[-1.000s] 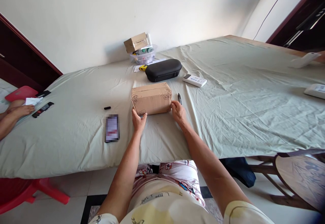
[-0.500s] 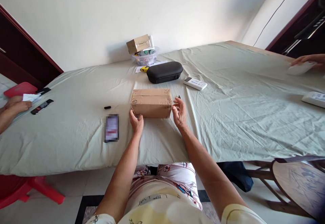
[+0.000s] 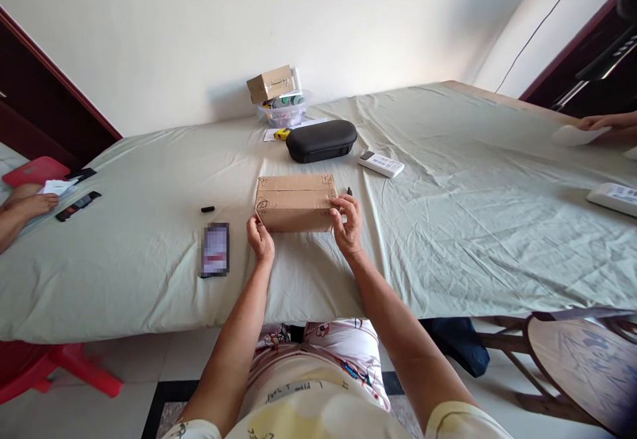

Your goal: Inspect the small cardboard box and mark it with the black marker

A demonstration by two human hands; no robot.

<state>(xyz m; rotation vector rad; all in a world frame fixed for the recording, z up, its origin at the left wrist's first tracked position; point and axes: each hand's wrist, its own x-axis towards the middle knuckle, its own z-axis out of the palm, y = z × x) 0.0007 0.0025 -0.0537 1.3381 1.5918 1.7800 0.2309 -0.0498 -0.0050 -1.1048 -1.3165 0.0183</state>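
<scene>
A brown cardboard box [image 3: 294, 201] with small drawings at its corners lies on the cloth-covered table [image 3: 448, 227] in front of me. My left hand [image 3: 261, 240] grips its near left corner with curled fingers. My right hand [image 3: 346, 223] holds the right end, fingers bent over the edge. A black pen [image 3: 349, 191] lies just behind my right hand, mostly hidden.
A phone [image 3: 215, 249] and a small black cap [image 3: 208, 209] lie left of the box. Behind it are a black case [image 3: 321, 140], a white remote [image 3: 381, 164] and a clear tub [image 3: 284, 111] carrying a small carton. Other people's hands [image 3: 30, 207] rest at both table ends.
The box was tilted, then set flat on the table. My right hand let go for a moment and now grips the right end again.
</scene>
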